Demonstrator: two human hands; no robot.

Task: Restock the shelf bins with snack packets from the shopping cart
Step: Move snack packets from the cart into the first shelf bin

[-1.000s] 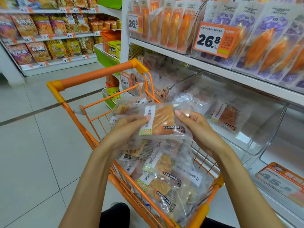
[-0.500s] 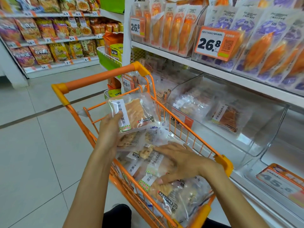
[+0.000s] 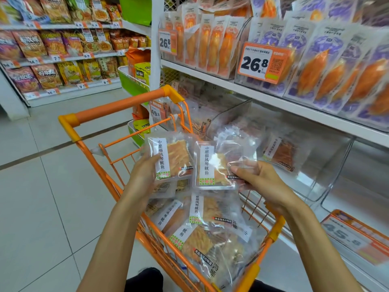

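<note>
Above the orange cart (image 3: 69,121) on a pale tiled aisle floor (image 3: 42,197), left hand (image 3: 145,175) and right hand (image 3: 259,182) each pinch one clear snack packet (image 3: 170,159), (image 3: 212,167), beside the transparent shelf bin (image 3: 315,165).

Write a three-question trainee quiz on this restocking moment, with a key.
1. True or false: the left hand holds a snack packet above the orange cart.
2. What does the right hand pinch? A) a price tag B) a clear snack packet C) the cart handle
3. Fill in: the clear shelf bin beside the cart is on the person's ____ side.

Key: 1 true; 2 B; 3 right.
</note>
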